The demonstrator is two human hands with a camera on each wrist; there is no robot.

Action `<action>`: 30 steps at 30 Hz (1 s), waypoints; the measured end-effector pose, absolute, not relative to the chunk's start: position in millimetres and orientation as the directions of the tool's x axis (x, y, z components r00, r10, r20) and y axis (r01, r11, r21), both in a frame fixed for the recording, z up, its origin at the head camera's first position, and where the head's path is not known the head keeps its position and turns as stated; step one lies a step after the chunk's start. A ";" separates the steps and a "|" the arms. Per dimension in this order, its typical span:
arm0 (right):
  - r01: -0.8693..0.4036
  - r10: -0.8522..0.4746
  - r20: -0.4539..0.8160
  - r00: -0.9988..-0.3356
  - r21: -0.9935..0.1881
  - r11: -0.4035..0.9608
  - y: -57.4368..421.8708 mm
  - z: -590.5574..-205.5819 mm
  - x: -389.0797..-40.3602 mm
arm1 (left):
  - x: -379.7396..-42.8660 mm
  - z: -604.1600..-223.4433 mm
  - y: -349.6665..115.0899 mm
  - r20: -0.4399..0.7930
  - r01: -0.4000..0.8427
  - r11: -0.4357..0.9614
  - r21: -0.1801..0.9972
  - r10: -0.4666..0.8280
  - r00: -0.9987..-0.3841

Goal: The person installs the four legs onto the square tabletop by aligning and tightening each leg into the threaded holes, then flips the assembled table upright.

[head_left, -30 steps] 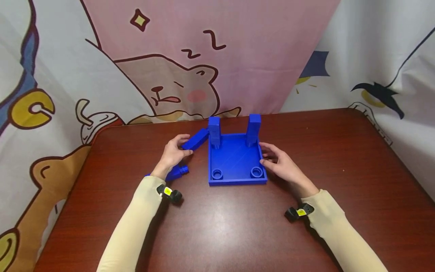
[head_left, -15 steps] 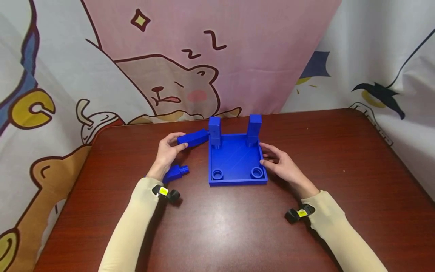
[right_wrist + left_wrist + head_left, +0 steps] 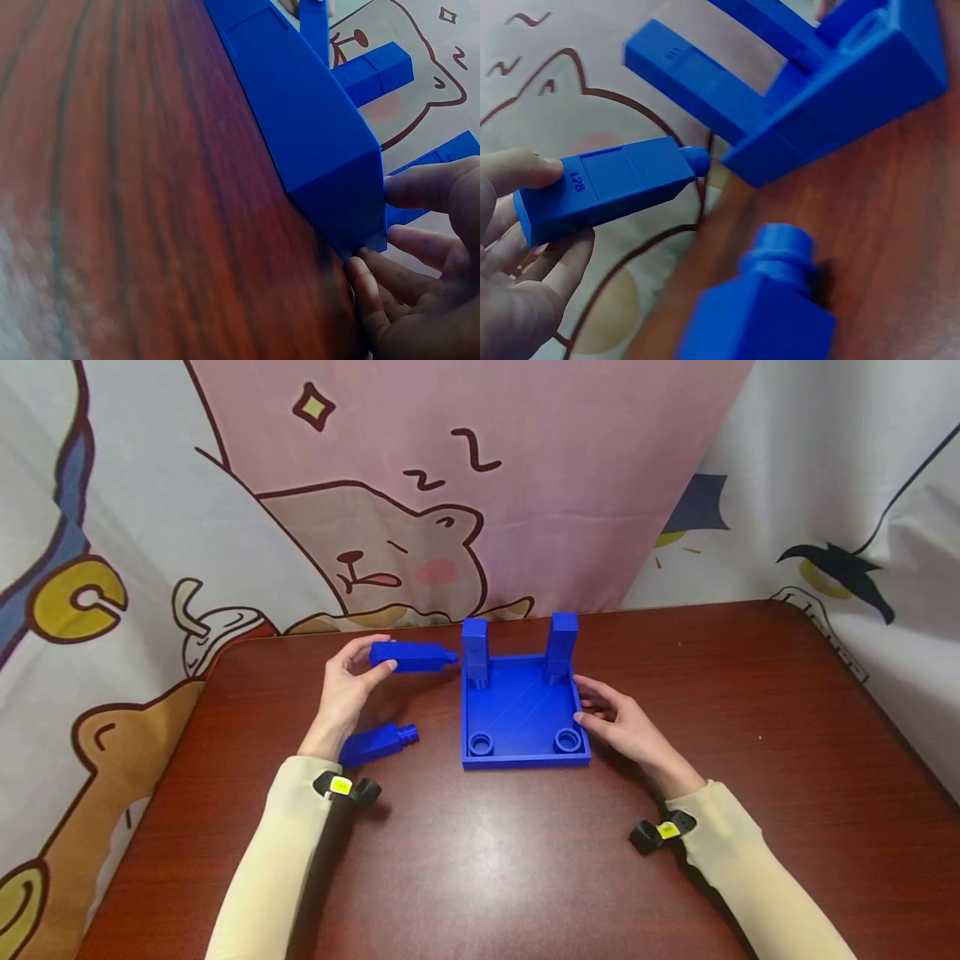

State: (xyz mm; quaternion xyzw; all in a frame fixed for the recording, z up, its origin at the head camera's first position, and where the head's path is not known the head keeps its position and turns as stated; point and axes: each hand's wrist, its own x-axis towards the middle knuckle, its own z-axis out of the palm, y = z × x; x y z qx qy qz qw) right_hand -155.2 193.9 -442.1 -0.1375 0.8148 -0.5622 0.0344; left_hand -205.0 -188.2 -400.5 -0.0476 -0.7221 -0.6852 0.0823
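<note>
My left hand (image 3: 345, 693) holds a blue square leg (image 3: 411, 657) between thumb and fingers, above the table. Its round peg points right, towards a shallow square blue tray (image 3: 525, 763) with raised walls. Two matching legs, a left one (image 3: 476, 647) and a right one (image 3: 562, 643), stand upright in the tray's far corners. Round sockets (image 3: 480, 743) show in both near corners. Another leg (image 3: 375, 743) lies on the table near my left forearm. At the tray's right wall, my right hand (image 3: 626, 722) grips the edge, thumb at the rim and fingertips low on the side.
The brown wooden table (image 3: 495, 860) extends around the parts. Behind it hangs a printed curtain (image 3: 600, 485) with cartoon figures. A small black camera is strapped to each wrist.
My left hand has lifted the leg and drawn it left, turning it from slanted to nearly level with its peg to the right. The right hand and tray stay put.
</note>
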 end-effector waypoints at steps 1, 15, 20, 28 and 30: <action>-0.184 -0.265 0.097 -0.960 -0.926 0.330 194.1 -442.4 -155.3 | -203.8 -397.2 -189.6 0.195 0.193 0.047 0.980 -0.042 -0.980; -0.204 -0.269 0.116 -0.956 -0.922 0.328 198.5 -447.8 -153.8 | -180.4 -375.9 -186.9 0.307 0.305 -0.039 0.952 0.135 -0.942; -0.196 -0.268 0.106 -0.958 -0.922 0.335 197.8 -448.8 -154.7 | -171.3 -372.3 -181.1 0.290 0.299 0.003 0.954 0.235 -0.928; -0.191 -0.277 0.097 -0.956 -0.921 0.338 195.9 -447.7 -156.4 | -164.5 -369.6 -169.5 0.293 0.314 0.018 0.949 0.317 -0.902; -0.197 -0.282 0.097 -0.954 -0.916 0.349 195.2 -445.8 -157.1 | -164.2 -369.4 -166.8 0.304 0.325 0.006 0.946 0.339 -0.891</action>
